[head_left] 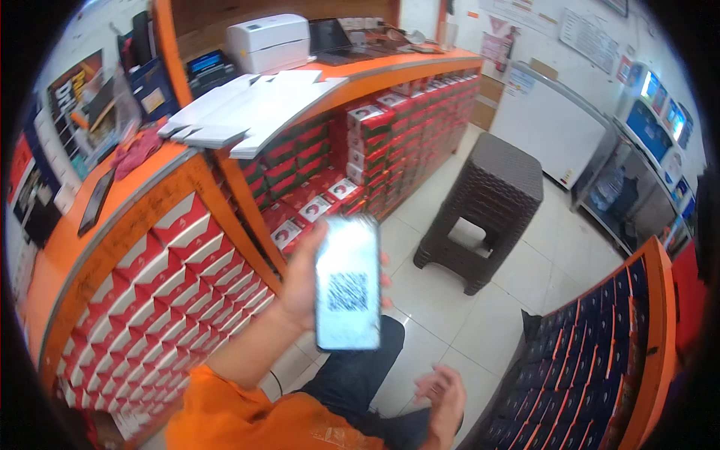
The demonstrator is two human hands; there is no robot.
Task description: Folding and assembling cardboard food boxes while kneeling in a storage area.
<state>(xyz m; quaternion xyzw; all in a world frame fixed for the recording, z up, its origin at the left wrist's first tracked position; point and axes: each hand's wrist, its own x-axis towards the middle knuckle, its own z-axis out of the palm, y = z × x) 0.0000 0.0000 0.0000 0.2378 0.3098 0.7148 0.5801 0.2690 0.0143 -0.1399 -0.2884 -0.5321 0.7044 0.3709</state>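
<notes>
My left hand [301, 289] holds up a smartphone [348, 259], its thumb along one edge and fingertips curling round the other. On the phone's bright screen a square black-and-white code shows; the upper part is washed out by glare. Lower right, near my knee, my right hand [444, 397] hangs in the air with nothing in it, its fingers loosely bent and apart. The sleeve of my orange shirt [225, 412] and my dark trousers [367, 367] lie below the phone.
An orange-edged counter [390, 71] carries a white label printer [268, 43], a laptop [337, 41] and white sheets [259, 105]. Red-and-white boxes [161, 292] fill its shelves. A brown plastic stool [487, 202] stands on the tiles before a white chest freezer [551, 120]. Dark blue boxes [574, 367] line a rack at right.
</notes>
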